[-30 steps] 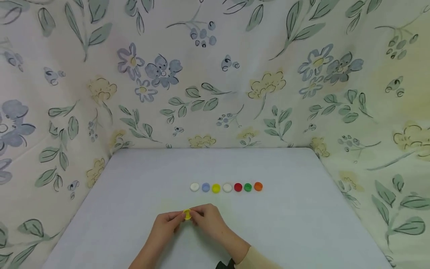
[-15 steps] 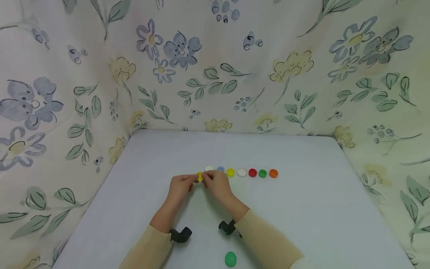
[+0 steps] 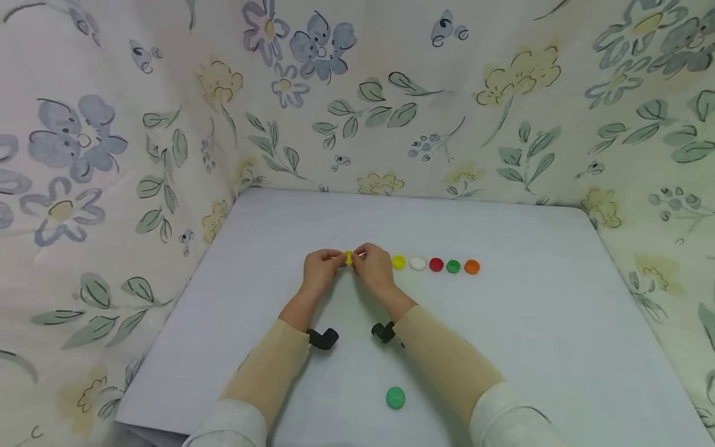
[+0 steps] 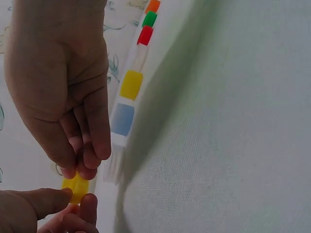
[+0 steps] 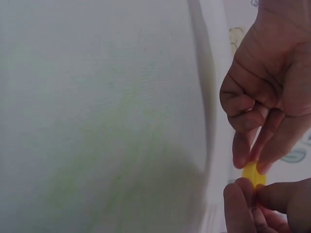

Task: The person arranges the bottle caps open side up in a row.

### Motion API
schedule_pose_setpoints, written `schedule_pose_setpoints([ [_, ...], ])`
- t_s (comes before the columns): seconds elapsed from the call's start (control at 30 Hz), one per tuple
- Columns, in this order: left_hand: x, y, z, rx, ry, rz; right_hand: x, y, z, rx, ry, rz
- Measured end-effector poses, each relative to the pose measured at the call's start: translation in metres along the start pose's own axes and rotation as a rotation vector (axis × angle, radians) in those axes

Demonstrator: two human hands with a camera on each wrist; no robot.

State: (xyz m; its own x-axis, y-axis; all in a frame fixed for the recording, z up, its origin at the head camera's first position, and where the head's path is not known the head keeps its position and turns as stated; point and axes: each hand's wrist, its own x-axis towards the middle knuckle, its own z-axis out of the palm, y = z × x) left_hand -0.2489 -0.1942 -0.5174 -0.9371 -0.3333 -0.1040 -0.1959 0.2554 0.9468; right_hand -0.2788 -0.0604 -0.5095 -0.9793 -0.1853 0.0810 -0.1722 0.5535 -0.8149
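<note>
Both hands pinch one small yellow bottle cap (image 3: 349,257), held between their fingertips at the left end of a row of caps. My left hand (image 3: 319,270) grips it from the left, thumb and fingers on its edge in the left wrist view. From the other side my right hand (image 3: 375,267) pinches it, covering part of the row in the head view. Seen from the left wrist, a blue cap (image 4: 122,119) and a whitish cap (image 4: 113,165) stand close beside the right hand's fingers.
Rightward the row runs on with a yellow cap (image 3: 398,262), white cap (image 3: 418,264), red cap (image 3: 436,265), green cap (image 3: 453,266) and orange cap (image 3: 472,267). A green round piece (image 3: 395,398) lies between the forearms on the white table (image 3: 536,347). Floral cloth (image 3: 357,124) hangs behind.
Both hands have moved forward with the yellow cap to the left end of the row. The head view has shifted, bringing the forearms and the green round piece into sight.
</note>
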Motion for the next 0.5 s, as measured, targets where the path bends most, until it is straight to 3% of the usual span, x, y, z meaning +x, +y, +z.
schedule_pose_setpoints([
  [0.23, 0.014, 0.002, 0.003, 0.083, 0.005, 0.042, 0.013, -0.004, 0.003, -0.069, 0.004, 0.057],
  [0.5, 0.022, 0.001, 0.005, 0.137, 0.013, 0.005, 0.022, -0.007, 0.008, -0.216, -0.022, 0.118],
])
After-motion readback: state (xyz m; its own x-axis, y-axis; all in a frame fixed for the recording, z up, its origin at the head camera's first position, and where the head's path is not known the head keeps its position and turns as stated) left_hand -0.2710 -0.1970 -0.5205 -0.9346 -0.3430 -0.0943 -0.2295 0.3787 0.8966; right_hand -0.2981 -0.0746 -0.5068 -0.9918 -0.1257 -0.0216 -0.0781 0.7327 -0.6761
